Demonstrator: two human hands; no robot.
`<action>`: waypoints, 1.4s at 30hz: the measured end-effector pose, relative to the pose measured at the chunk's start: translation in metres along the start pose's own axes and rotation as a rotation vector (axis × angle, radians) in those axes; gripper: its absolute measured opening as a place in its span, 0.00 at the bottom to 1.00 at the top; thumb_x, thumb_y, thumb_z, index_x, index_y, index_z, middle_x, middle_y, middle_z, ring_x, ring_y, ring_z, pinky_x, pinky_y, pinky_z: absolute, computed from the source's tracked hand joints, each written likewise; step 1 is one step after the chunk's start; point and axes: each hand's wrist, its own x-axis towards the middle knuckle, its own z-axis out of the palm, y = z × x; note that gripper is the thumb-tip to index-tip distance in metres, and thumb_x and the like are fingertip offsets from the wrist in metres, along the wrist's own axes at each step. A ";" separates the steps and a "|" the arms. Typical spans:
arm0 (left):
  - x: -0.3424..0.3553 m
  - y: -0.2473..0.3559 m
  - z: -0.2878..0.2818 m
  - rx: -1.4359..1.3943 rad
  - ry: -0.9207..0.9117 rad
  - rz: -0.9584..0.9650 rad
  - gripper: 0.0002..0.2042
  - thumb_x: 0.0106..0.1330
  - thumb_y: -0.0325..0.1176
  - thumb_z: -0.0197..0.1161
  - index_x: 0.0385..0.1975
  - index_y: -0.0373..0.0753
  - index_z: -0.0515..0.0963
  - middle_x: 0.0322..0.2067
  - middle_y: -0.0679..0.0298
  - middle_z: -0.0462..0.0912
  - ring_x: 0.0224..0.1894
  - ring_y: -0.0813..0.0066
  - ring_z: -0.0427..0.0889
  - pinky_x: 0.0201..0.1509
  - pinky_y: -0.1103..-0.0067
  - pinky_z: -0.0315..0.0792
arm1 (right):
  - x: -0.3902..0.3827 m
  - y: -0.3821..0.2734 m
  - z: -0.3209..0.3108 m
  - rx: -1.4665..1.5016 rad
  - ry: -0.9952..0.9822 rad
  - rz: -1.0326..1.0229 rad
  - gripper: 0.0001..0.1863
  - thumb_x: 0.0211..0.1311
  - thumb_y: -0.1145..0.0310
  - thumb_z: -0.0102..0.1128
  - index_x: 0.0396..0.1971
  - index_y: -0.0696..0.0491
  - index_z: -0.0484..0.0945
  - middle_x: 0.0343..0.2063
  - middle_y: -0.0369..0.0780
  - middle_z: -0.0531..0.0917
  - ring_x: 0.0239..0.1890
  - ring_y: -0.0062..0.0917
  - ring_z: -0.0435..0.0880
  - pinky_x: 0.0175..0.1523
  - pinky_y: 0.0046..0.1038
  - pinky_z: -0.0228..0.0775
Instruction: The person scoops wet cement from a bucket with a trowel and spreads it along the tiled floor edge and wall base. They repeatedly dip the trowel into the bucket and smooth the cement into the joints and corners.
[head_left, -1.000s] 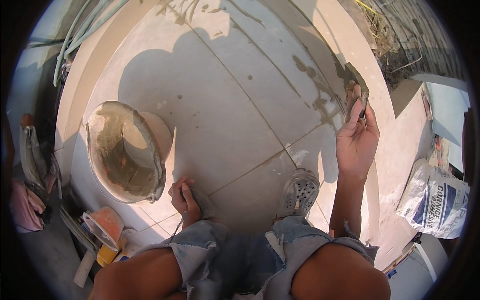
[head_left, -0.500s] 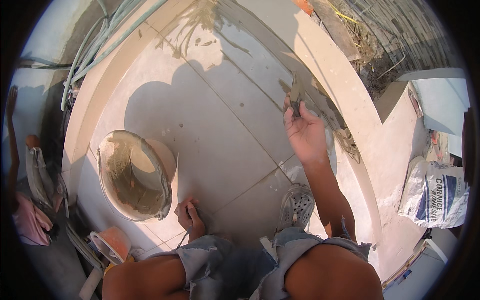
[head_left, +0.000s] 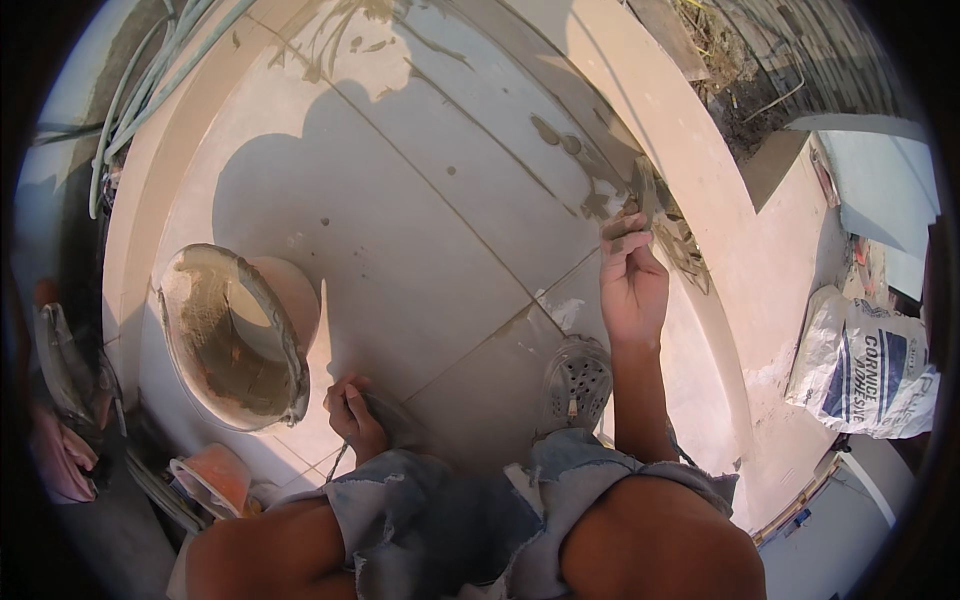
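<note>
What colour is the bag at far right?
The bag is white and dark blue; best view: head.

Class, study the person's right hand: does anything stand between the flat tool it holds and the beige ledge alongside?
Nothing visible does. The right hand holds the flat tool beside the beige ledge; whether they touch is unclear.

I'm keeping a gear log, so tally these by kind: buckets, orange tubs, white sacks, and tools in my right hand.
Bucket, mortar-caked: 1
Orange tub: 1
White sack: 1
Tool in right hand: 1
Total: 4
</note>
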 end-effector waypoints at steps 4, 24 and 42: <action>0.000 -0.002 0.001 0.001 -0.012 0.008 0.13 0.82 0.34 0.50 0.49 0.34 0.80 0.38 0.60 0.85 0.48 0.68 0.76 0.56 0.70 0.68 | -0.023 -0.010 0.003 0.001 0.028 -0.072 0.17 0.79 0.82 0.44 0.63 0.67 0.67 0.50 0.48 0.74 0.52 0.33 0.76 0.54 0.25 0.85; 0.000 -0.004 0.002 -0.068 -0.009 -0.056 0.16 0.83 0.38 0.48 0.53 0.33 0.78 0.41 0.56 0.84 0.47 0.69 0.78 0.56 0.72 0.69 | -0.112 -0.057 -0.016 -0.572 0.047 -0.255 0.19 0.81 0.72 0.47 0.67 0.58 0.65 0.51 0.42 0.76 0.50 0.30 0.79 0.51 0.27 0.83; -0.012 -0.010 0.001 -0.285 0.142 -0.113 0.18 0.80 0.39 0.49 0.50 0.32 0.82 0.43 0.56 0.87 0.48 0.65 0.83 0.56 0.73 0.73 | -0.041 0.169 -0.013 -2.285 -1.385 -0.250 0.19 0.48 0.83 0.72 0.43 0.53 0.89 0.45 0.45 0.86 0.51 0.37 0.83 0.52 0.34 0.82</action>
